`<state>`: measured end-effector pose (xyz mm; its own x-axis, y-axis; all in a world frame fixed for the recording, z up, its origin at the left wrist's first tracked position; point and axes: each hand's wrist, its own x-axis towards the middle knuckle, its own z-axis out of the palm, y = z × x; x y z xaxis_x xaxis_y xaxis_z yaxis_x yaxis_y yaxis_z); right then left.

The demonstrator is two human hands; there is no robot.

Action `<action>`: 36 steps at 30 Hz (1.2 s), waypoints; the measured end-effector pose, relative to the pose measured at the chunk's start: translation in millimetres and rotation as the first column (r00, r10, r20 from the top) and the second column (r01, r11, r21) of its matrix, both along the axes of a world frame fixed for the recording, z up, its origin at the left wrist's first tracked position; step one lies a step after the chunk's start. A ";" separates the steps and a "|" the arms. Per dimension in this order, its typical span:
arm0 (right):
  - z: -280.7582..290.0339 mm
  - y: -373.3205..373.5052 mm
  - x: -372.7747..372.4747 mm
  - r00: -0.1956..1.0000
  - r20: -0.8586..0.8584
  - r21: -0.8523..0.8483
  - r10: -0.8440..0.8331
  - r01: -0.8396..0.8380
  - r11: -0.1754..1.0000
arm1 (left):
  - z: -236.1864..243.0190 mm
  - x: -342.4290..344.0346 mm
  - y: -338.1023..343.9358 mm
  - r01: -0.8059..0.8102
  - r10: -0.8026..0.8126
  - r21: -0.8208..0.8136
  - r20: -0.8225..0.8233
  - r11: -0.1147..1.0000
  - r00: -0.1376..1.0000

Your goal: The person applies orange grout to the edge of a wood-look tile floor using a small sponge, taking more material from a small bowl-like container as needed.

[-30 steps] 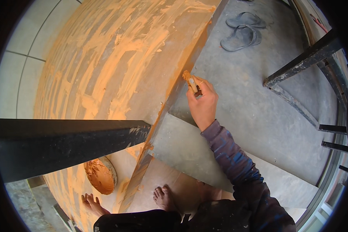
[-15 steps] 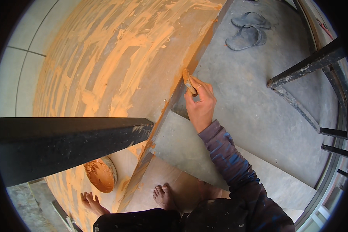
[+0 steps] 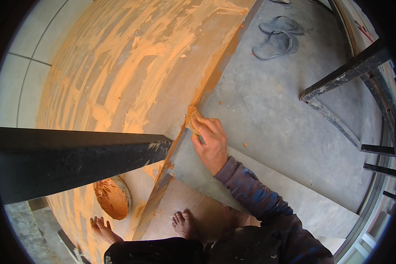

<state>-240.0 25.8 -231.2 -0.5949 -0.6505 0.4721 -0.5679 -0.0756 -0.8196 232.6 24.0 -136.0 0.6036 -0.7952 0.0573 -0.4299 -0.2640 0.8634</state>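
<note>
My right hand [image 3: 210, 141] is closed round a small flat spreader [image 3: 192, 119] smeared with orange paste. The spreader presses against the long edge [image 3: 209, 83] of a paste-streaked panel [image 3: 163, 94], and part of it is hidden by my fingers. At the lower left, my left hand [image 3: 105, 229] hangs past my dark-clothed knee with its fingers apart, holding nothing. Just beyond it, a round bowl [image 3: 113, 198] of orange paste rests on the panel.
A black metal beam [image 3: 83, 154] crosses the panel from the left. To the right stands a dark metal frame [image 3: 338, 77] on the grey floor [image 3: 268, 114]. A pair of grey sandals [image 3: 277, 44] lies at the far side. My bare foot [image 3: 185, 223] is near the lower middle.
My right hand has drawn the spreader down and left along the panel edge, toward me. Orange paste now covers more of that edge, and small crumbs show on the floor. My left hand stays put.
</note>
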 end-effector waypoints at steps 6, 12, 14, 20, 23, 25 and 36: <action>22.8 10.2 -35.2 0.997 -0.076 0.012 -0.023 0.024 1.000 | 2.2 0.0 2.1 0.005 -0.005 -0.014 -0.022 1.000 1.000; 5.3 3.3 -11.0 0.942 -0.285 0.042 0.177 -0.172 0.984 | 3.7 4.0 1.9 -0.025 0.023 -0.040 -0.051 0.999 0.998; 11.7 11.8 -4.4 0.947 -0.243 0.030 0.211 -0.210 0.977 | 6.6 8.8 5.2 -0.035 0.033 -0.053 -0.037 0.998 0.999; 28.1 -16.2 -60.5 0.986 -0.162 0.013 -0.023 0.025 1.000 | 4.6 1.9 7.9 -0.009 0.007 -0.052 -0.048 0.999 0.999; 17.2 -15.7 -52.4 0.993 -0.078 0.051 -0.087 0.091 0.995 | -1.3 2.3 6.5 -0.008 0.006 -0.038 -0.061 0.999 0.998; 14.1 -8.5 -30.8 0.997 -0.011 0.063 -0.078 0.079 0.995 | -4.0 9.1 4.3 -0.001 0.003 0.029 -0.075 1.000 0.997; 1.2 -16.0 10.8 0.923 0.364 0.008 -0.125 0.131 0.991 | -28.4 -2.8 4.9 0.157 -0.126 0.153 -0.192 0.976 0.973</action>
<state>-229.2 9.8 -230.0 -0.8049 -0.5519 0.2182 -0.2379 -0.0367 -0.9706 229.9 28.9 -164.4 0.4721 -0.8624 -0.1825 -0.3145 -0.3583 0.8790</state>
